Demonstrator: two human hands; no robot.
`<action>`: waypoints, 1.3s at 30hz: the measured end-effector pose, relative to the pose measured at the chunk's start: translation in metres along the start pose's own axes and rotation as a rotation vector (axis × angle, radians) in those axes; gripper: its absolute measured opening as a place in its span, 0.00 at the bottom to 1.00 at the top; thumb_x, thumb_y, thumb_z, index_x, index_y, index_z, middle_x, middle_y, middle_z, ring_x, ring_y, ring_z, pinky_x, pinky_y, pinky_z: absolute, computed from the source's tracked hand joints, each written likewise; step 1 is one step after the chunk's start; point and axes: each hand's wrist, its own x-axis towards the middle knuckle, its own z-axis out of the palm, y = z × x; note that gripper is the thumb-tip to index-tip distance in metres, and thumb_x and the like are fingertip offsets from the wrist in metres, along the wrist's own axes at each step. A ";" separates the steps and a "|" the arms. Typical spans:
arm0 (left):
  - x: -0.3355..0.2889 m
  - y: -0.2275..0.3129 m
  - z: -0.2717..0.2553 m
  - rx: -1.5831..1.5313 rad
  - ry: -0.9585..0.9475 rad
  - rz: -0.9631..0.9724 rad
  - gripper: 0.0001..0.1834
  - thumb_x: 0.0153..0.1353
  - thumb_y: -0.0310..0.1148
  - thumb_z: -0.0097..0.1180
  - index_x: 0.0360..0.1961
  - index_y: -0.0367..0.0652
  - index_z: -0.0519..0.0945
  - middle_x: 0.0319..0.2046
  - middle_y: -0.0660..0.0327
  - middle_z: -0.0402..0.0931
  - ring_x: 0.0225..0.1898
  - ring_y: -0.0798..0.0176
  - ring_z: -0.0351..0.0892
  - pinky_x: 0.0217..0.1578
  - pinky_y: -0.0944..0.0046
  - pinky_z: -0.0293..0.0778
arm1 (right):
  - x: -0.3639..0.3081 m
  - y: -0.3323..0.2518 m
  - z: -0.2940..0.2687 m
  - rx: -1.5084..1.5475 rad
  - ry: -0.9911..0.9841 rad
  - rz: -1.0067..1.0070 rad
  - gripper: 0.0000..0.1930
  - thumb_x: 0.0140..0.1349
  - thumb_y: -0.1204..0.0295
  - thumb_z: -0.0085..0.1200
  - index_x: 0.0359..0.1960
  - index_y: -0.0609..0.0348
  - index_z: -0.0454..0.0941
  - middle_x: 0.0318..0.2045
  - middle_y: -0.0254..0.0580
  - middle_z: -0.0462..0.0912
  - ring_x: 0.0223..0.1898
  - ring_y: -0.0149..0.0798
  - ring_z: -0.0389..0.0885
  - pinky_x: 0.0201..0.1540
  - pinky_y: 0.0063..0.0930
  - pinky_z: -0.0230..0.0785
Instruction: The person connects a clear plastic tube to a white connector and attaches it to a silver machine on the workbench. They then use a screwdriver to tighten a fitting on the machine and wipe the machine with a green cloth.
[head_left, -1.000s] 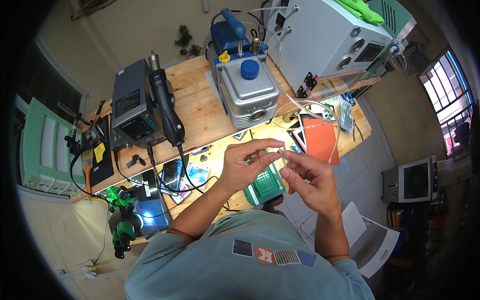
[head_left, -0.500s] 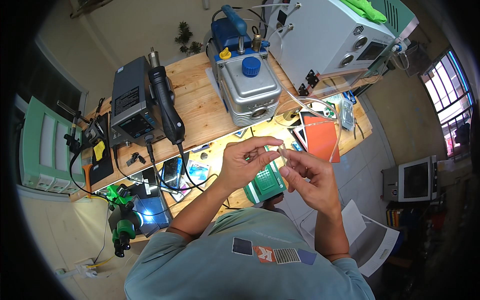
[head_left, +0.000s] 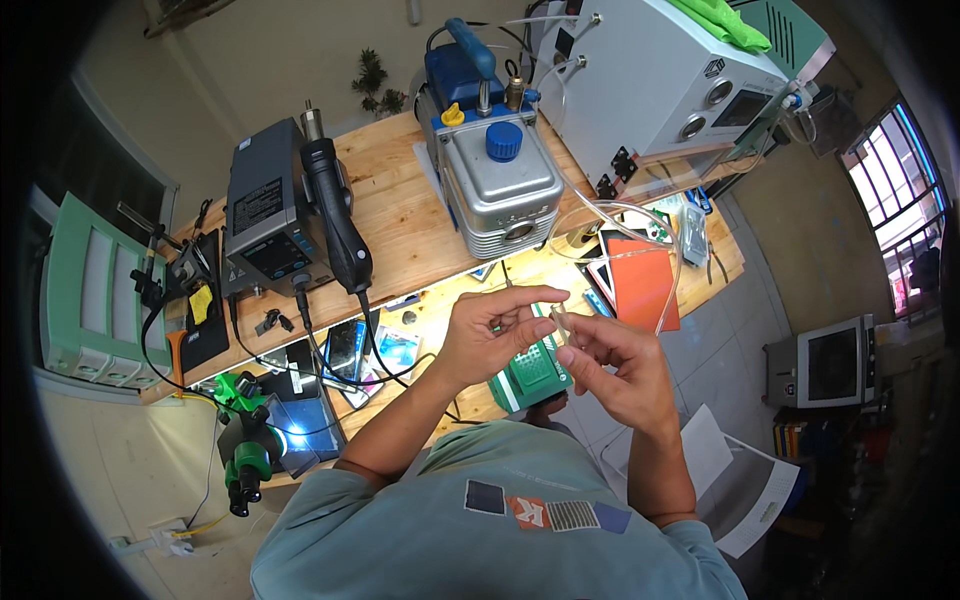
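- Centrally, a small, thin, pale strip point(head_left: 561, 324) is held up over the table point(head_left: 695, 288).
- My right hand point(head_left: 628, 368) pinches it between thumb and index finger; the strip lies just left of those fingers, its long axis running away from me, far end leaning slightly left.
- My left hand point(head_left: 480, 335) faces it from the left, thumb and index finger parted near its far end; I cannot tell whether they touch or grip it.
- Below both hands, a green box point(head_left: 530, 380) sits by the table's near edge.
- Beyond them runs the front edge of an upper shelf point(head_left: 390, 190), which carries a silver pump point(head_left: 505, 185).
- Rightward, past the table's edge, tiled floor point(head_left: 735, 350) shows, leaving room beside my right hand.
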 end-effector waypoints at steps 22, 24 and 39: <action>-0.006 0.009 -0.009 -0.447 0.009 -0.157 0.13 0.63 0.31 0.60 0.43 0.32 0.79 0.21 0.66 0.75 0.16 0.80 0.62 0.18 0.78 0.54 | -0.026 -0.005 0.002 -0.285 -0.158 -0.129 0.17 0.59 0.71 0.63 0.48 0.65 0.79 0.33 0.43 0.83 0.30 0.32 0.81 0.29 0.25 0.71; -0.007 0.011 -0.004 -0.453 -0.015 -0.165 0.13 0.64 0.31 0.60 0.42 0.31 0.79 0.21 0.67 0.75 0.17 0.80 0.62 0.18 0.77 0.55 | -0.033 0.002 0.002 -0.234 -0.069 -0.162 0.15 0.60 0.71 0.61 0.47 0.65 0.80 0.32 0.43 0.83 0.29 0.33 0.80 0.29 0.25 0.70; -0.020 0.033 0.035 -0.294 -0.075 -0.207 0.16 0.67 0.29 0.55 0.52 0.32 0.77 0.17 0.70 0.69 0.17 0.78 0.62 0.18 0.76 0.56 | -0.078 0.005 -0.019 -0.031 0.069 -0.098 0.11 0.64 0.74 0.56 0.44 0.68 0.81 0.29 0.44 0.84 0.26 0.30 0.78 0.30 0.23 0.70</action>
